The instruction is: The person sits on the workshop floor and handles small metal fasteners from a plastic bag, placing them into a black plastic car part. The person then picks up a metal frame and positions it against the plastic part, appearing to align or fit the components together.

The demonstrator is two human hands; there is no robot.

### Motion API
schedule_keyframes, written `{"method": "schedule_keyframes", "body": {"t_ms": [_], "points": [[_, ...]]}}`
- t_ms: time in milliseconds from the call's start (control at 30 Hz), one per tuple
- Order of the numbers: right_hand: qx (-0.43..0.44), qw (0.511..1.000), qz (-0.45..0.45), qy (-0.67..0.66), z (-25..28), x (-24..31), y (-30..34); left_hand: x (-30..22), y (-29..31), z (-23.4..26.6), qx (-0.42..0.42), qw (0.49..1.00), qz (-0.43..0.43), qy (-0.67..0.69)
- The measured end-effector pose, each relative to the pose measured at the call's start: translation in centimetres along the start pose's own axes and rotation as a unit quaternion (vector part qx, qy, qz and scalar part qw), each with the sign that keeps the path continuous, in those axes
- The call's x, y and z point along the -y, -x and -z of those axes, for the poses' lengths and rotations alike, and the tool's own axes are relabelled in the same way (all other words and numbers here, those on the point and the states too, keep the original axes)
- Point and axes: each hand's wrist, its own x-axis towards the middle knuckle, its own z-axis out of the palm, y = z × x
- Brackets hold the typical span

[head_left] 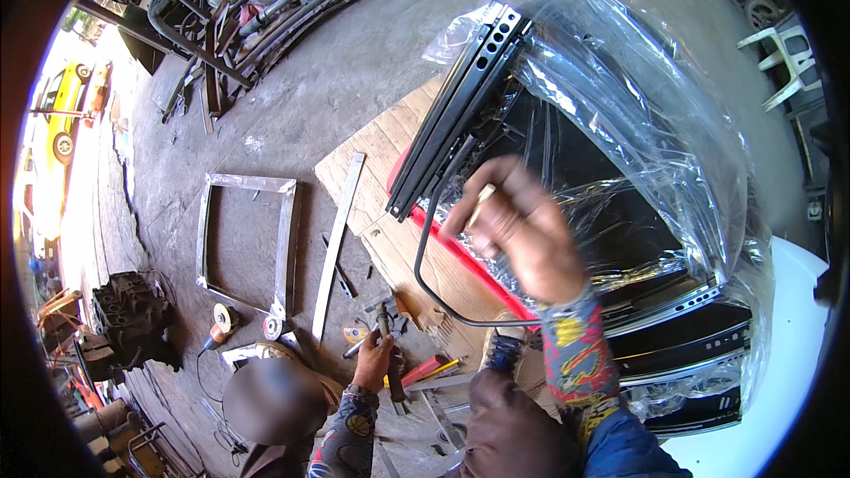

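My left hand is low on the floor, its fingers closed around what looks like a hammer with a worn handle. A short silvery tip shows beside its fingers. My right hand is raised over a plastic-wrapped black panel assembly. Its fingers are curled and blurred by motion. A small brass-coloured spot shows at them; whether this is a held piece or a ring I cannot tell. Beneath that hand, a thin black hose bends round the corner of the assembly, next to a red strip.
Cardboard lies under the assembly. To its left are a metal straightedge, a rectangular metal frame and an angle grinder. Another person is close by my left arm. A white panel stands at the right.
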Motion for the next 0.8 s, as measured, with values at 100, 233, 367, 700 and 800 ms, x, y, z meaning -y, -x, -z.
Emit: {"method": "schedule_keyframes", "body": {"t_ms": [100, 233, 367, 700, 800], "points": [[-0.105, 0.980, 0.132, 0.102, 0.9, 6.6, -2.7, 0.5, 0.4, 0.3, -0.010, 1.000, -0.020, -0.010], [-0.216, 0.930, 0.194, 0.227, 3.6, 11.0, -9.5, 0.9, 0.4, 0.6, -0.009, 1.000, -0.022, -0.008], [-0.208, 0.944, 0.054, 0.252, 5.5, 11.6, -13.4, 1.0, 0.8, 0.7, -0.007, 1.000, 0.001, 0.005], [-0.253, 0.916, -0.041, 0.310, 4.2, 12.9, -15.0, 1.0, 1.0, 2.0, -0.006, 0.999, -0.015, 0.031], [-0.269, 0.892, -0.064, 0.357, 4.0, 13.0, -14.8, 1.1, 0.9, 2.2, -0.013, 1.000, 0.001, 0.006]]}}
